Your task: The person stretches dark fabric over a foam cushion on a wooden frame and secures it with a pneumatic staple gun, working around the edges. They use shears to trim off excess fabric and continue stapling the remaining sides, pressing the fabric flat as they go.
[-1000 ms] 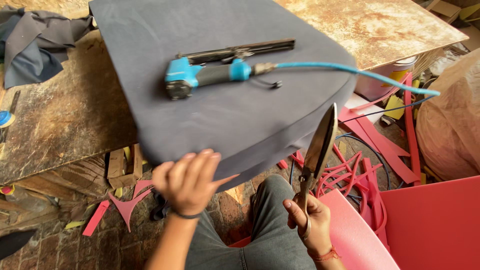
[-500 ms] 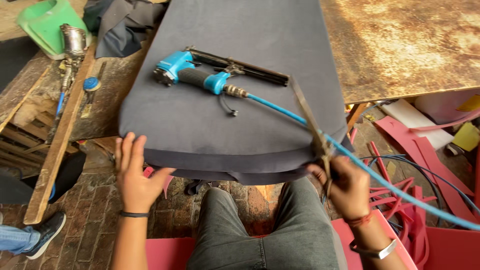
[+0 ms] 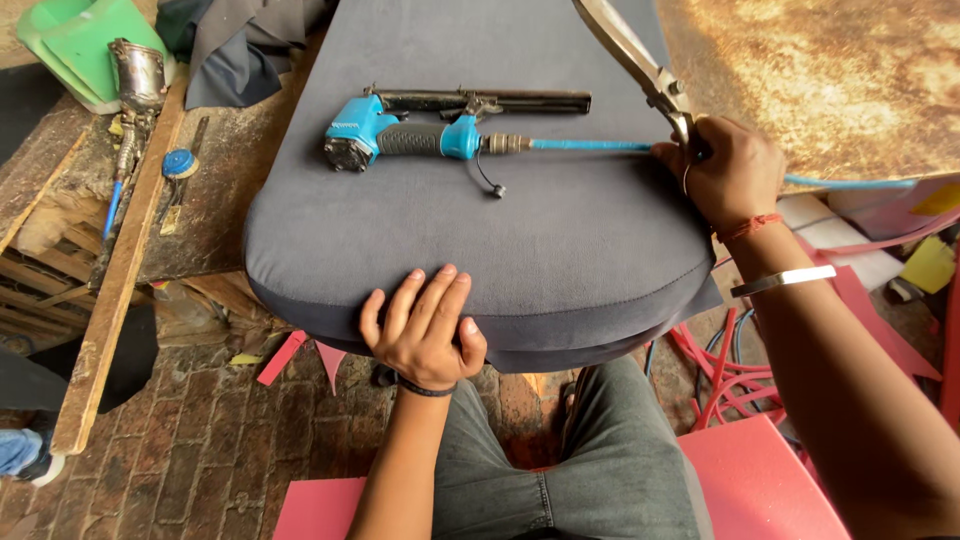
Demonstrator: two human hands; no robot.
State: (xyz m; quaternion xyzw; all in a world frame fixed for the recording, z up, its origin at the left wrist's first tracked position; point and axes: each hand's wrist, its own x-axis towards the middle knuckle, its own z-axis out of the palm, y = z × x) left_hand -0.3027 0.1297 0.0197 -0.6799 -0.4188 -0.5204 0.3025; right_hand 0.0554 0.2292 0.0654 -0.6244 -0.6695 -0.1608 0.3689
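Note:
A dark grey upholstered cushion [image 3: 480, 230] lies on a worn workbench, its rounded near edge overhanging towards me. My left hand [image 3: 422, 328] presses flat on that near edge, fingers spread over the fabric. My right hand [image 3: 722, 172] grips the handles of long metal scissors [image 3: 628, 52], whose blades point up and away over the cushion's right side. A blue pneumatic stapler [image 3: 420, 128] lies on top of the cushion, with its blue air hose [image 3: 590, 145] running right under my right hand.
A rusty tabletop [image 3: 820, 70] extends at the right. At the left lie a green tray [image 3: 65, 40], a metal spray gun [image 3: 135, 80], dark cloth [image 3: 235, 45] and a wooden plank [image 3: 115, 290]. Red offcuts [image 3: 730, 370] and red panels lie on the brick floor near my knees.
My right hand has lifted the scissors from the cushion's front edge up onto its right side. My left hand moved right along the near edge. The view shifted closer.

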